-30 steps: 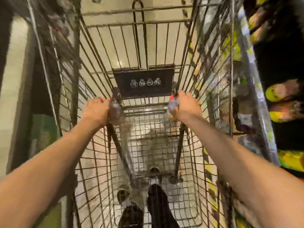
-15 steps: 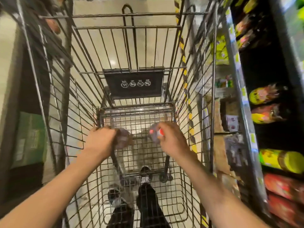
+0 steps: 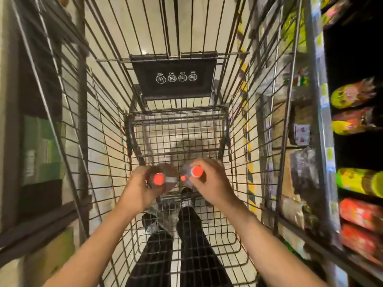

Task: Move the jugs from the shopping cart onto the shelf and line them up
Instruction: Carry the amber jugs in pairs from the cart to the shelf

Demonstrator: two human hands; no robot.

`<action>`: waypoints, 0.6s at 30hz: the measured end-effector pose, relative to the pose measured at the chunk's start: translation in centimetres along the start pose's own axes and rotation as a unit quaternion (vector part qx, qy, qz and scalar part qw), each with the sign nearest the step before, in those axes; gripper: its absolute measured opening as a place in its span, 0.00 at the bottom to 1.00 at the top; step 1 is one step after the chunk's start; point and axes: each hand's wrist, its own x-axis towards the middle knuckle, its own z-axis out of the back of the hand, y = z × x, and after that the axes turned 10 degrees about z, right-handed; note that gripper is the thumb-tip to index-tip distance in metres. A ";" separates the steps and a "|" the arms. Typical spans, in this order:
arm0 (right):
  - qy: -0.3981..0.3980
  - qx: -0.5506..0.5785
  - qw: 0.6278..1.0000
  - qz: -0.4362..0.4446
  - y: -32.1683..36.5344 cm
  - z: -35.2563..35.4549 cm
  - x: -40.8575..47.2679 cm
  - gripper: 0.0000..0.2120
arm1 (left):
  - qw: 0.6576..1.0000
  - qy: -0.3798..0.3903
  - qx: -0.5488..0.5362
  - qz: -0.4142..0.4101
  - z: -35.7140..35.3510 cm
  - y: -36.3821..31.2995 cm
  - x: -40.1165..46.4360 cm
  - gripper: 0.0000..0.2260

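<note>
I look straight down into a wire shopping cart. My left hand grips a dark jug with a red cap, seen from above. My right hand grips a second jug, also red-capped, close beside the first. Both jugs are held above the cart's wire floor, near its middle. A smaller red spot between the two caps is too blurred to identify. The store shelf runs along the right side of the cart.
The cart's black child-seat flap stands at the far end. My legs and shoes show through the cart floor. Bagged goods fill the right shelves. A green box sits on dark shelving at the left.
Both hands have come toward me and closer together, each carrying its jug. The jugs' red caps now face the camera. The view has tilted further down into the cart.
</note>
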 end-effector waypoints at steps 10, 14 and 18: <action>0.077 0.197 0.972 -0.107 -2.4 -1.4 1.8 0.54 | 0.939 0.119 -0.297 0.127 -3.6 3.8 1.4 0.44; 0.119 0.195 0.964 -0.140 -4.6 -2.8 2.6 0.56 | 0.947 0.120 -0.252 0.162 -5.1 4.8 3.1 0.40; 0.189 0.120 0.966 -0.131 -6.2 -3.7 2.8 0.55 | 0.933 0.083 -0.311 0.162 -5.3 5.6 5.4 0.14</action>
